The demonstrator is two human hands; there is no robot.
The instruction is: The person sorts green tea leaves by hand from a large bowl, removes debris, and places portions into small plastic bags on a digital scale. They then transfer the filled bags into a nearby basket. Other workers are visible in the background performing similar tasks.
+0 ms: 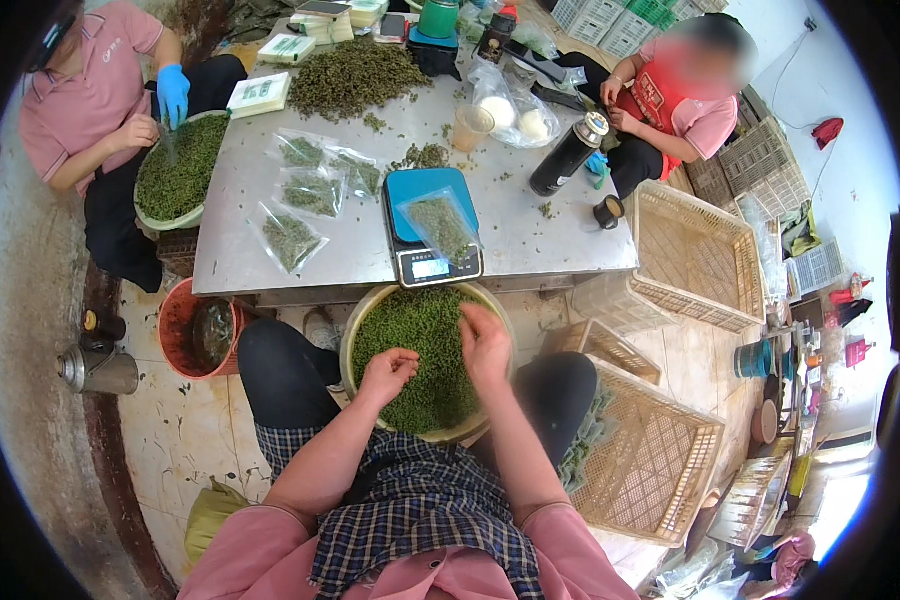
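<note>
A round pale-rimmed basin (506,318) full of small green plant pieces (410,320) sits between my knees. Over its left half is my left hand (388,378), fingers bent and tips pressed together; anything in them is too small to make out. My right hand (484,345) is higher on the right side of the basin, its fingers curled in toward the green pieces; what they grip is hidden. Just beyond, at the table's edge, a kitchen scale (418,190) with a blue top carries a clear bag (442,228) of the green pieces.
Several filled clear bags (312,190) lie left on the metal table (530,225), with a heap of darker plant pieces (355,78) behind. A black thermos (568,155) stands right. Plastic crates (660,450) and a red bucket (175,340) flank me. Two people (95,95) (675,100) sit across.
</note>
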